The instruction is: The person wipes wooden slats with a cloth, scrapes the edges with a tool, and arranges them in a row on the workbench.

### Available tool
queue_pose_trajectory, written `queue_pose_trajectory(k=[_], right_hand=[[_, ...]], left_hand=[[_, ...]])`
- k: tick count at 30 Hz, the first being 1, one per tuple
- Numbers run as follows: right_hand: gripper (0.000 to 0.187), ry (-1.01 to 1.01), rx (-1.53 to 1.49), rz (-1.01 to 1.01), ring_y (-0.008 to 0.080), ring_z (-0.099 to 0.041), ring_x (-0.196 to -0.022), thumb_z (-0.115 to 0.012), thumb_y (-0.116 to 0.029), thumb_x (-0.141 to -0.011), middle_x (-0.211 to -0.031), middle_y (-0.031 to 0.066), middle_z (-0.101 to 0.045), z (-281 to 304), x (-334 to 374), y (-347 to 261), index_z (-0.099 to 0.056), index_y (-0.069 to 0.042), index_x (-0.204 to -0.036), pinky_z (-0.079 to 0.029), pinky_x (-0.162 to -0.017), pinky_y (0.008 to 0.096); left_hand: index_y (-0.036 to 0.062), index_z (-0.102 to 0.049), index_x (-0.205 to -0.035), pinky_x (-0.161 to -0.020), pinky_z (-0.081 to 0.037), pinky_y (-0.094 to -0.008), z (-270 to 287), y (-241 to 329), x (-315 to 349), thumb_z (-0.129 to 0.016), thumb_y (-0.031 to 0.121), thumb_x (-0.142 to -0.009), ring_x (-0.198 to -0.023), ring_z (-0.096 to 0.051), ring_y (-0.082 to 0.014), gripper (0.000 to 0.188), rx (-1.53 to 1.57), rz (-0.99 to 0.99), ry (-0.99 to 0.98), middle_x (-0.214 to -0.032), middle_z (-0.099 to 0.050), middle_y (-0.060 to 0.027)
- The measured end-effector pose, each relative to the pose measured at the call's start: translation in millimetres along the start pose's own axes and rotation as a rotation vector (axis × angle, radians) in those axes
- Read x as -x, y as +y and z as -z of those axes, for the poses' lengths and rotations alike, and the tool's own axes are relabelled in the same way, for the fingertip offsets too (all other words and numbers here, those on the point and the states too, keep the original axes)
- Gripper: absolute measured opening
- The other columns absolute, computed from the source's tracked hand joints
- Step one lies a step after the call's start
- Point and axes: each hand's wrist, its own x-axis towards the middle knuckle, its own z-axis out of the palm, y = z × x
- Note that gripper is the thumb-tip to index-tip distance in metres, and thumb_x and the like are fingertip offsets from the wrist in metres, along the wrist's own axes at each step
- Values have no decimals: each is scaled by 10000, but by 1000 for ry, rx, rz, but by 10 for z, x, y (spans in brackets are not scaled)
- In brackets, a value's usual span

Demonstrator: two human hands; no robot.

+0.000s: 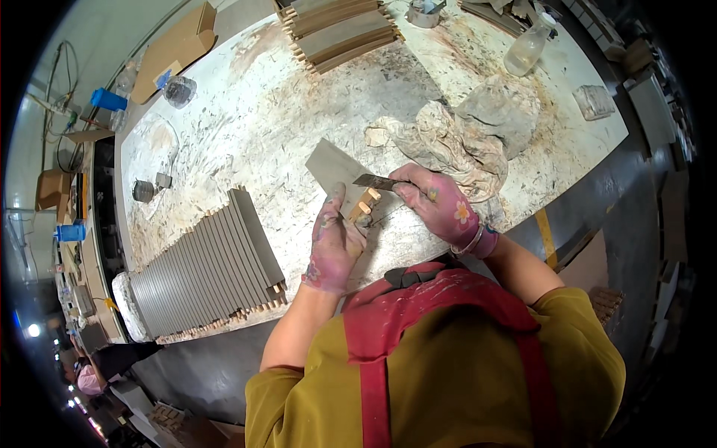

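Observation:
My left hand (332, 243), in a stained floral glove, grips a flat grey board (334, 166) by its near end, holding it tilted above the table. Light wooden dowels (368, 200) stick out of the board's end beside my fingers. In my right hand (442, 207), gloved alike, a small putty knife (376, 181) is pinched between thumb and fingers. Its dark, smeared blade reaches to the board's right edge; whether it touches is hard to tell. To the left, a long row of similar grey boards (202, 265) stands on edge, dowel ends toward me.
Crumpled, stained cloths (463, 145) lie right of centre on the smeared white table (224, 134). More doweled boards (340, 33) are stacked at the far side, near a metal can (425, 15). A clear bottle (529, 48) stands far right. Small dark containers (143, 191) sit at left.

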Motion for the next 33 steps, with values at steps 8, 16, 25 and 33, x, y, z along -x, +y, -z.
queue_pose_trajectory(k=[8,16,25,33], right_hand=[[205,-125,119,233,369,-625,-778,-557,-201,-902,-812,194,-632,143,-165,94,-623,-79,-1053,-487,-668,394],[246,-486,130,56,261,-621,-772,-558,-244,-911,-837,133,-640,417,-420,-8,-628,-51,-1047,-480,-709,344],[200,-246,106,86,296,-641,-817,-570,-172,-906,-918,177,-648,317,-252,21,-627,-41,-1046,-497,-730,345],[237,-247,129,27,270,-616,-816,-554,-192,-915,-930,133,-645,258,-227,81,-622,7,-1024,-486,-753,324]], left_hand=[[72,-549,-1122,-523,-539,-256,81,-30,28,-470,281,-980,-691,-654,-186,265,50,33,-56,-927,-666,-78],[106,-503,-1239,-601,-521,-237,191,-66,-32,-432,298,-1004,-754,-632,-184,312,-10,60,-175,-990,-650,-95],[-21,-389,-1264,-732,-525,-285,243,-50,-87,-311,272,-1039,-857,-609,-202,378,-18,-71,-434,-1146,-582,-188],[-12,-404,-1236,-700,-525,-265,228,-60,-156,-342,254,-1033,-793,-598,-186,341,-1,-36,-315,-1070,-589,-182]])
